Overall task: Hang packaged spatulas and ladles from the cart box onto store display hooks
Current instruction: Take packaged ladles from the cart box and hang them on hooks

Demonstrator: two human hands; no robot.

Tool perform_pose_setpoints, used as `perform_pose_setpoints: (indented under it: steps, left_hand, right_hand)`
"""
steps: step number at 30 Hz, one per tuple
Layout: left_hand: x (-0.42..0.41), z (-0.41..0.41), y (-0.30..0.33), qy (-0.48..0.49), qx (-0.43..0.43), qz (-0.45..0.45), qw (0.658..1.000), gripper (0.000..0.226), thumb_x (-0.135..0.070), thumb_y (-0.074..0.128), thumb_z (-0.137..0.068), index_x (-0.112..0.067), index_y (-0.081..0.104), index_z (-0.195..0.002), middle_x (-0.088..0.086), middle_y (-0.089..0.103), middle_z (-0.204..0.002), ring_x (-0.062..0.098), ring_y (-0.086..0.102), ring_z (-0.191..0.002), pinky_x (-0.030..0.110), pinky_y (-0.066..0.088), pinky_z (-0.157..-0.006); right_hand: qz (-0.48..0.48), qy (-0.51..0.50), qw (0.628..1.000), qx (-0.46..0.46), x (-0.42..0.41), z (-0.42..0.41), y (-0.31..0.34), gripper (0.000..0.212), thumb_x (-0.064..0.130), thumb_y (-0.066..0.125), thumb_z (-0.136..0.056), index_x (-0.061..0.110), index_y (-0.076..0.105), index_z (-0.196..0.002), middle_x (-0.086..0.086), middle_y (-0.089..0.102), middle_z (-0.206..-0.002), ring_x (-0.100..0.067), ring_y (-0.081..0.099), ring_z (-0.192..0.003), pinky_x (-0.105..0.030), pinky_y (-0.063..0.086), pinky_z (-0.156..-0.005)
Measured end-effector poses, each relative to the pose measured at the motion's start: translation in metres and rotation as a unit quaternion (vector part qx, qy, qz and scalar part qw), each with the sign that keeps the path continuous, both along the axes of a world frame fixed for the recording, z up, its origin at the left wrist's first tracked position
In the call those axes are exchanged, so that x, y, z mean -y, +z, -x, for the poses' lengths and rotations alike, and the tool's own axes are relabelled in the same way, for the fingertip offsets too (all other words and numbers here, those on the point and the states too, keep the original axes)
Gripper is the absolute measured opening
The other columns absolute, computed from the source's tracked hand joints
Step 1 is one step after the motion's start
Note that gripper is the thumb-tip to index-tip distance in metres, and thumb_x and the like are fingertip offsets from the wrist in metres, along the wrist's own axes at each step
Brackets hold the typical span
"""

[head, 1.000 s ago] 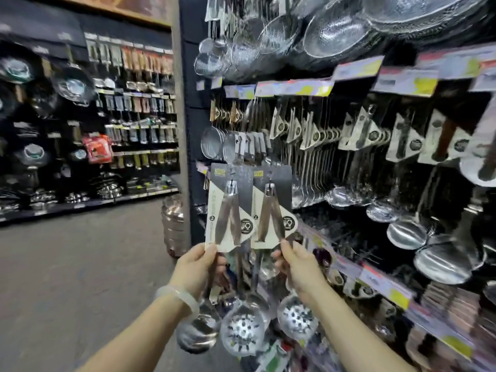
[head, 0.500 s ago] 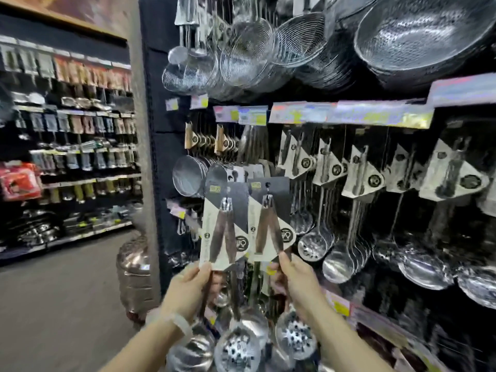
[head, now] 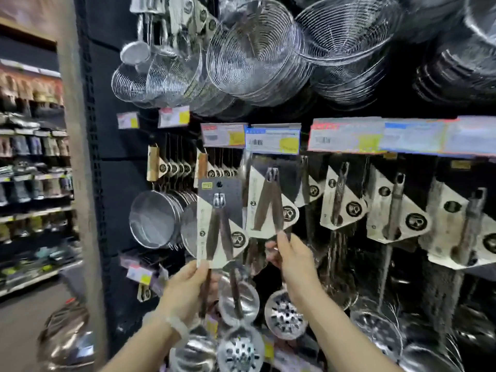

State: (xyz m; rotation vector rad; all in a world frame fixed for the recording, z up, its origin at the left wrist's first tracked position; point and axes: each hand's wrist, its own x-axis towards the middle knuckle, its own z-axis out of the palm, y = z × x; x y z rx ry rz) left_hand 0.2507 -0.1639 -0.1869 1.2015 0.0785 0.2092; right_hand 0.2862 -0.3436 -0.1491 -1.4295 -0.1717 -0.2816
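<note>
Hands [head: 185, 287] [head: 292, 260] each pinching one carded utensil pack [head: 218, 224] [head: 271, 200].

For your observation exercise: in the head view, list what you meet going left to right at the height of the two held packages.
Round mesh strainers → package in left hand → package in right hand → hanging carded ladles.

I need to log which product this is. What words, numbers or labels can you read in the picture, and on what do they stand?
"2" in a small circle: on the left pack, held by the left hand.
"2" in a small circle: on the right pack, held by the right hand.
Round utensil logo on both packs: no words readable.
Yellow sticker on the left pack: blurred.
Price tags on the rail: barcodes and print blurred, unreadable.
</note>
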Motion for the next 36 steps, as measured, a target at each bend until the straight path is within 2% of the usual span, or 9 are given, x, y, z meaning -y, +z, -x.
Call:
perform_pose_setpoints:
  steps: [5,8,12,16,19,23,28,31,36]
  left_hand:
    - [-0.014,-0.038,0.013,-0.103,-0.017,-0.007,0.994,0.02,-0.024,0.048,-0.094,-0.008,0.057,-0.086,0.005,0.06,-0.063,0.015,0.054,-0.049,0.024,0.048,-0.042]
    - [-0.023,-0.054,0.022,-0.177,-0.02,-0.025,0.984,0.02,-0.022,0.046,-0.094,-0.005,0.055,-0.093,0.005,0.058,-0.063,0.017,0.052,-0.054,0.027,0.048,-0.048]
    - [-0.033,-0.069,0.028,-0.227,-0.01,-0.045,0.973,0.02,-0.017,0.047,-0.094,-0.001,0.057,-0.097,0.008,0.063,-0.066,0.019,0.054,-0.065,0.031,0.046,-0.067]
    - [-0.039,-0.075,0.024,-0.286,-0.014,-0.056,0.956,0.018,-0.02,0.046,-0.095,-0.006,0.055,-0.09,0.008,0.061,-0.071,0.018,0.054,-0.067,0.032,0.046,-0.067]
    - [-0.041,-0.075,0.019,-0.33,-0.013,-0.055,0.942,0.017,-0.02,0.047,-0.094,-0.009,0.056,-0.085,0.005,0.063,-0.066,0.018,0.055,-0.066,0.032,0.045,-0.064]
    - [-0.043,-0.078,0.013,-0.343,-0.013,-0.05,0.938,0.016,-0.018,0.048,-0.094,-0.009,0.06,-0.088,0.004,0.066,-0.065,0.015,0.058,-0.061,0.031,0.05,-0.059]
    - [-0.049,-0.079,0.016,-0.343,-0.016,-0.029,0.939,0.017,-0.014,0.046,-0.094,-0.004,0.059,-0.089,0.002,0.065,-0.056,0.009,0.061,-0.047,0.02,0.051,-0.044]
    - [-0.051,-0.081,0.021,-0.339,-0.015,-0.029,0.94,0.016,-0.014,0.047,-0.094,-0.004,0.06,-0.092,0.003,0.064,-0.058,0.008,0.06,-0.048,0.018,0.05,-0.046]
    - [-0.055,-0.089,0.022,-0.326,-0.006,-0.043,0.944,0.018,-0.019,0.049,-0.093,-0.007,0.062,-0.096,0.003,0.066,-0.064,0.01,0.061,-0.057,0.023,0.052,-0.056]
  right_hand:
    - [-0.011,-0.092,0.995,0.031,-0.011,-0.018,0.022,0.031,0.029,0.044,-0.097,0.011,0.06,-0.077,0.005,0.059,-0.057,-0.002,0.053,-0.046,-0.015,0.044,-0.044]
    - [-0.008,-0.161,0.986,0.035,-0.017,-0.022,0.024,0.032,0.028,0.045,-0.097,0.011,0.06,-0.074,0.003,0.055,-0.053,-0.001,0.05,-0.041,-0.013,0.039,-0.038]
    - [-0.018,-0.211,0.977,0.025,-0.029,-0.017,0.021,0.033,0.032,0.045,-0.096,0.012,0.061,-0.077,0.008,0.058,-0.05,-0.004,0.05,-0.044,-0.015,0.04,-0.042]
    - [-0.089,-0.234,0.968,0.006,-0.039,-0.007,0.02,0.039,0.031,0.048,-0.096,0.015,0.056,-0.062,0.002,0.05,-0.048,-0.013,0.04,-0.043,-0.026,0.029,-0.049]
    - [-0.083,-0.248,0.965,-0.008,-0.04,-0.003,0.023,0.037,0.031,0.048,-0.096,0.013,0.054,-0.064,0.002,0.05,-0.05,-0.009,0.038,-0.039,-0.023,0.029,-0.046]
    - [-0.052,-0.265,0.962,-0.04,-0.033,-0.016,0.033,0.028,0.028,0.044,-0.097,0.015,0.05,-0.074,0.001,0.054,-0.061,-0.009,0.041,-0.042,-0.025,0.032,-0.047]
    - [-0.024,-0.294,0.951,-0.092,-0.018,-0.057,0.039,0.025,0.03,0.038,-0.099,0.013,0.049,-0.085,-0.002,0.054,-0.068,-0.014,0.048,-0.054,-0.025,0.038,-0.052]
    - [-0.018,-0.319,0.942,-0.099,-0.006,-0.084,0.038,0.022,0.031,0.04,-0.099,0.013,0.049,-0.091,-0.001,0.055,-0.071,-0.014,0.052,-0.06,-0.026,0.042,-0.058]
    - [0.028,-0.345,0.93,-0.127,0.01,-0.116,0.036,0.026,0.035,0.038,-0.096,0.012,0.049,-0.095,-0.003,0.054,-0.067,-0.015,0.045,-0.057,-0.027,0.032,-0.051]
